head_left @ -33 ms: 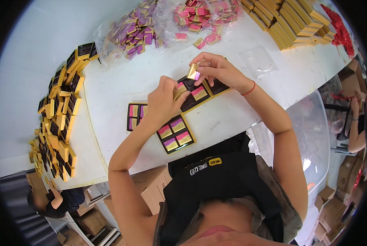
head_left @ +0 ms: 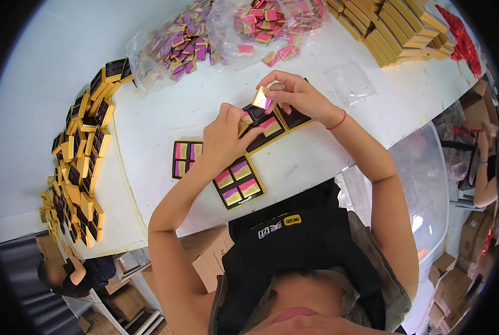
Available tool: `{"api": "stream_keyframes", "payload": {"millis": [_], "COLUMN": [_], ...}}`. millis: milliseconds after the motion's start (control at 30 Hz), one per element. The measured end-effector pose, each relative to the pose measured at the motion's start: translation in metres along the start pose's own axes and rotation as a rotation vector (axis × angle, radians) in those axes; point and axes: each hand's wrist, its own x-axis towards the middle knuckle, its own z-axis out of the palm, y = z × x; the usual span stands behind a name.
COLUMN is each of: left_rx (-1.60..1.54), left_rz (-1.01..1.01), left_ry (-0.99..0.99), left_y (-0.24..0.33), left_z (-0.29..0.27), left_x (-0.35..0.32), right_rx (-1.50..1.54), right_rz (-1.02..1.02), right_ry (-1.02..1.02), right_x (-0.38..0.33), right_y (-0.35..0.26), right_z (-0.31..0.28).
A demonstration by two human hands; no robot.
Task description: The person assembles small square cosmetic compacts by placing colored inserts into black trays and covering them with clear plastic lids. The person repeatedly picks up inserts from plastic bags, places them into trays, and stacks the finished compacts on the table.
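Observation:
My right hand [head_left: 304,101] pinches a small foil-wrapped square in gold and purple [head_left: 262,97] above a dark four-compartment box [head_left: 256,144] with gold edges. My left hand [head_left: 226,133] is closed at that box's left side, thumb and fingers around a pink-and-gold wrapped square [head_left: 245,121]. Another pink-and-gold square [head_left: 270,127] lies in a compartment of the same box. Nearer me is a box with pink and purple squares [head_left: 239,182] in its compartments. A further filled box [head_left: 181,159] is partly hidden by my left forearm. Beside my right wrist sits another dark box [head_left: 297,118].
Stacked gold-edged boxes [head_left: 82,162] line the table's left side. At the back are clear bags of purple squares [head_left: 188,47] and pink squares [head_left: 266,25]. Gold boxes [head_left: 397,33] and red material [head_left: 460,42] stand back right, near a clear plastic tray [head_left: 351,84]. Other people are at both sides.
My left hand has shifted slightly to the right at the box. The gold-and-purple square has tilted a little in my right fingers.

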Motion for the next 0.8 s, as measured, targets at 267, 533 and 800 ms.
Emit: {"api": "stream_keyframes", "payload": {"millis": [267,533,800], "left_rx": [0.046,0.012,0.269], "left_rz": [0.046,0.148,0.246], "left_ry": [-0.115,-0.045,-0.043], "left_y": [0.004,0.003,0.008], "left_z": [0.010,0.001,0.007], "left_x": [0.005,-0.025,-0.043], "right_rx": [-0.284,-0.606,-0.689], "right_rz": [-0.115,-0.152,-0.205], "right_ry": [0.181,-0.007,-0.096], "right_x": [-0.009,-0.002,0.012], "right_y": [0.006,-0.009,-0.004], "right_z": [0.008,-0.003,0.002]}}
